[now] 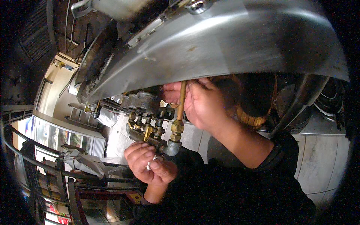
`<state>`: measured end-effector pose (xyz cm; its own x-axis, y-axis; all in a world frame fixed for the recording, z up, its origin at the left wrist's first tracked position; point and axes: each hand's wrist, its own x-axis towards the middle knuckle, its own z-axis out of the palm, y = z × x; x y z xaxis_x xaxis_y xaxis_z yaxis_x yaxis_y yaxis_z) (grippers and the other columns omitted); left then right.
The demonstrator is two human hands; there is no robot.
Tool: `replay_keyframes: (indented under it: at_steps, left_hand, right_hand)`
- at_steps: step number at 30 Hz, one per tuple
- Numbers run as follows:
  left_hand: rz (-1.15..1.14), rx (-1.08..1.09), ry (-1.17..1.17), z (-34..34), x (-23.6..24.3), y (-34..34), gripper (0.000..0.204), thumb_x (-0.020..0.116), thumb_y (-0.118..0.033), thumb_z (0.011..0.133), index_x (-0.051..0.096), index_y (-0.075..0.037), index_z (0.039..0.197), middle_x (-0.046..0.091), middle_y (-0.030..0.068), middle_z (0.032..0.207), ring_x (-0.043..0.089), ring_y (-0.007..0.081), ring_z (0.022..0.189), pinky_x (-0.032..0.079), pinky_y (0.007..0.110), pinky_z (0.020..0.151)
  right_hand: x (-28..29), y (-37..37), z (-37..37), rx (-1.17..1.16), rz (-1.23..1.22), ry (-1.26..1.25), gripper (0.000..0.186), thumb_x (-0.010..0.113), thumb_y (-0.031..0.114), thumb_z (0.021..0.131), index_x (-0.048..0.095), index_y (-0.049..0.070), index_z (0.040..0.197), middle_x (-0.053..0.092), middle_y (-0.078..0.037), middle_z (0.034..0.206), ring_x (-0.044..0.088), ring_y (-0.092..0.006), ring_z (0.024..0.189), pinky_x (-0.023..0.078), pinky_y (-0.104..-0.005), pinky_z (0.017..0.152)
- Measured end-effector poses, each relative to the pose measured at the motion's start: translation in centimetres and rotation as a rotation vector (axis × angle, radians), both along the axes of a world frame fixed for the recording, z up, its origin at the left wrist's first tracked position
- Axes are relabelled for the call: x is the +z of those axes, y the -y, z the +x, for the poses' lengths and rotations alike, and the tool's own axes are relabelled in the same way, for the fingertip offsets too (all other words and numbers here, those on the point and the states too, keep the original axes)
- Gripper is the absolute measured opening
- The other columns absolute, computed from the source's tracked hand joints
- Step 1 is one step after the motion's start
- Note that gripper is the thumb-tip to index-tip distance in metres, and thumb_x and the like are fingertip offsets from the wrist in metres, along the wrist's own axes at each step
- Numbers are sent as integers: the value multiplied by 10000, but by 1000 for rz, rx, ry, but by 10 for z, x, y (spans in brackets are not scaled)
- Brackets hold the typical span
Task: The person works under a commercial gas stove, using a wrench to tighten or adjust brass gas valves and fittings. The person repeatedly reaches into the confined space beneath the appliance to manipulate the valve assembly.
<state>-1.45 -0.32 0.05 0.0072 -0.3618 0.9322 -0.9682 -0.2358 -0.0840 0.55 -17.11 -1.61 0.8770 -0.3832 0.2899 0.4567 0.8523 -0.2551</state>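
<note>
My left hand (144,161) is closed, low in front of the dark gas manifold (150,139), pinching a small white crumpled scrap (153,163), perhaps tissue or tape. Just above its fingers sits a brass valve lever (148,133). From a grey elbow fitting (173,147) a brass nut (177,128) leads up to a copper-coloured pipe (182,99), which runs under the steel panel. My right hand (200,107), slightly blurred, reaches up beside this pipe. Its fingers stretch out behind the pipe, partly hidden by it and the panel edge; I see nothing held there.
A curved stainless steel panel (232,41) overhangs both hands. Further valves (132,120) line the manifold at left. A metal leg (300,103) slants down at right, near stacked pans (330,99). Black metal racking (60,165) and a glass-fronted display cabinet (67,135) stand at left.
</note>
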Motion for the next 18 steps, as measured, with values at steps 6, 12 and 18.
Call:
replay_keyframes:
  at_steps: [6,12,18]
  left_hand:
    - [-4,-15,-4,2,-2,0,166,431,-185,906,464,-34,964,499,116,845,464,244,820,419,398,800]
    - [-94,10,20,1,-2,5,130,471,-201,873,471,-73,893,507,79,777,493,244,739,437,384,726]
    - [-90,11,13,0,-1,6,122,471,-189,867,474,-76,911,510,84,788,490,245,754,436,384,729]
  right_hand:
    - [1,-1,0,-13,30,22,178,395,50,863,508,19,997,627,-199,929,639,-322,829,523,-434,761]
    - [1,-2,0,-23,47,23,91,429,77,860,499,29,895,631,-197,895,641,-315,799,524,-420,738]
    - [1,-3,-1,-14,54,13,81,447,102,872,487,34,854,633,-189,892,642,-301,794,522,-401,743]
